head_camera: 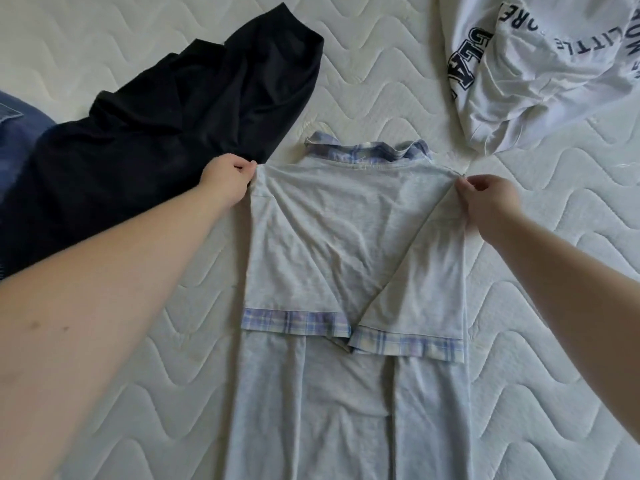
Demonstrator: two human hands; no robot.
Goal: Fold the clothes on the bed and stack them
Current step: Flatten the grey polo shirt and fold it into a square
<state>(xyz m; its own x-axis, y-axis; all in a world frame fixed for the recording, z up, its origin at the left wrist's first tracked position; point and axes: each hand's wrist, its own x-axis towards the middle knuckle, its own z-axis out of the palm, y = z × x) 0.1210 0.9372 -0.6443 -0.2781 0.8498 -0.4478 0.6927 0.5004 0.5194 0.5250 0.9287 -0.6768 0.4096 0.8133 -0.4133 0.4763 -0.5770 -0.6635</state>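
grey polo shirt (353, 237) lies face-down mid-bed (571, 237), sleeves folded in. left hand (227, 180) and right hand (485, 199) each pinch a shoulder corner. risk: uneven pull skews the fold or drags sleeves loose; black garment (166, 126) just beside could snag.

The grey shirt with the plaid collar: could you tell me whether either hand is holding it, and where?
Both: the left hand pinches the grey shirt at one shoulder corner, the right hand at the other.
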